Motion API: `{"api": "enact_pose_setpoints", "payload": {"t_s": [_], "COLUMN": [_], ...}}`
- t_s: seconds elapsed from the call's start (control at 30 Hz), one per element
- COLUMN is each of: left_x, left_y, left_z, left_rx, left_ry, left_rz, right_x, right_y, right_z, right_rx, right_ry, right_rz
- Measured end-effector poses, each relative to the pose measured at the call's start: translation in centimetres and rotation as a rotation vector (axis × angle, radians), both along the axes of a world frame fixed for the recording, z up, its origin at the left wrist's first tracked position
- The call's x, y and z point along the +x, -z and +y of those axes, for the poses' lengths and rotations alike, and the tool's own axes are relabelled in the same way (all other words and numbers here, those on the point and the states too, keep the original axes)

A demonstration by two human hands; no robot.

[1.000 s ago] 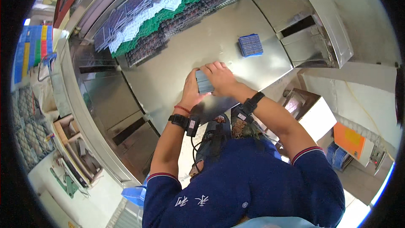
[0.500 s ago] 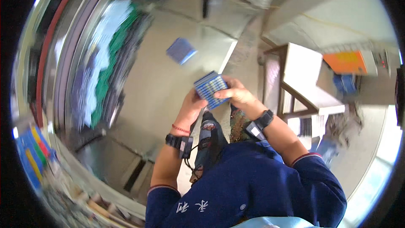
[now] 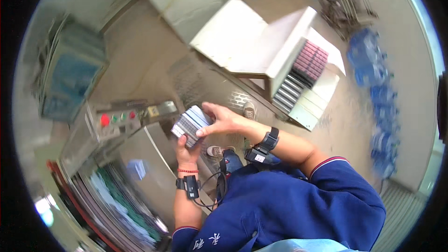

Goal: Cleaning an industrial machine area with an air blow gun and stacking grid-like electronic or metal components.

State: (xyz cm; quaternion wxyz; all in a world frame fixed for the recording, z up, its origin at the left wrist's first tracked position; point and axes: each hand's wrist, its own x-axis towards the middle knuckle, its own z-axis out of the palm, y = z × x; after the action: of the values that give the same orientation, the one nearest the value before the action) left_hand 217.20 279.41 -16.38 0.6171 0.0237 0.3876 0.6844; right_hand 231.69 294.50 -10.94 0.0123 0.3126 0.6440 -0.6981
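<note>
A small block-shaped stack of thin printed pieces (image 3: 189, 123), blue and white with a grey patterned side, is held up in front of me. My left hand (image 3: 187, 151) grips it from below, thumb against its near side. At its right end my right hand (image 3: 223, 120) closes around it, with the thumb on the near edge and the fingers partly hidden behind. A similar blue-and-white stack (image 3: 137, 169) lies apart on the metal worktop (image 3: 156, 151) to the left. Whether the pieces are cards or labels cannot be made out.
A control panel (image 3: 121, 117) with red and green buttons adjoins the worktop. Layered sheets (image 3: 123, 207) lie near left. A white bench (image 3: 238, 42) stands ahead, with pink and dark stacks (image 3: 311, 60) beside it. Large blue water bottles (image 3: 380, 98) line the right wall.
My view has swung right, so the worktop now sits lower left and the white bench is ahead. The held stack has been turned, showing a different side; both hands still grip it.
</note>
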Motion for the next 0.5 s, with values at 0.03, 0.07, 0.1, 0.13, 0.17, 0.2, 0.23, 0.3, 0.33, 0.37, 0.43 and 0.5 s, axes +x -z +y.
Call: {"api": "enact_pose_setpoints", "payload": {"t_s": [0.03, 0.07, 0.1, 0.13, 0.17, 0.2, 0.23, 0.3, 0.33, 0.37, 0.43, 0.5], "left_x": [0.2, 1.2, 1.8, 2.4, 2.7, 3.2, 3.4, 4.2, 4.6, 5.0, 5.1, 5.9], "left_y": [0.3, 0.0, 0.0, -0.2, -0.6, -0.7, -0.5, -0.6, -0.5, -0.5, 0.0, 0.4], "left_z": [1.8, 4.4, 6.7, 8.8, 10.8, 13.0, 15.0, 19.0, 21.0, 23.0, 26.1, 29.5], "left_rx": [-0.031, 0.007, 0.018, 0.027, 0.044, 0.054, 0.03, 0.005, 0.007, -0.012, -0.053, -0.092], "left_ry": [0.059, 0.093, 0.111, 0.132, 0.129, 0.162, 0.193, 0.268, 0.285, 0.322, 0.388, 0.45], "left_rz": [0.004, -0.011, -0.039, -0.07, -0.15, -0.149, -0.131, -0.091, -0.074, -0.025, 0.064, 0.143], "right_x": [2.3, 4.7, 6.9, 9.0, 11.0, 12.8, 14.4, 16.5, 17.0, 17.5, 17.6, 18.0], "right_y": [-0.3, -0.4, -1.2, -1.2, -1.2, -1.4, -2.1, -1.1, -0.6, -0.3, 0.5, 1.4], "right_z": [0.8, 1.9, 3.6, 4.6, 5.9, 7.0, 8.0, 9.0, 9.5, 9.7, 9.9, 10.4], "right_rx": [0.192, 0.391, 0.412, 0.621, 0.651, 0.684, 0.69, 0.824, 0.963, 0.957, 0.994, 1.02], "right_ry": [0.172, 0.347, 0.442, 0.539, 0.607, 0.665, 0.697, 0.728, 0.732, 0.729, 0.733, 0.729], "right_rz": [0.023, 0.029, 0.04, 0.035, 0.032, 0.028, -0.007, -0.011, -0.016, -0.03, -0.03, -0.047]}}
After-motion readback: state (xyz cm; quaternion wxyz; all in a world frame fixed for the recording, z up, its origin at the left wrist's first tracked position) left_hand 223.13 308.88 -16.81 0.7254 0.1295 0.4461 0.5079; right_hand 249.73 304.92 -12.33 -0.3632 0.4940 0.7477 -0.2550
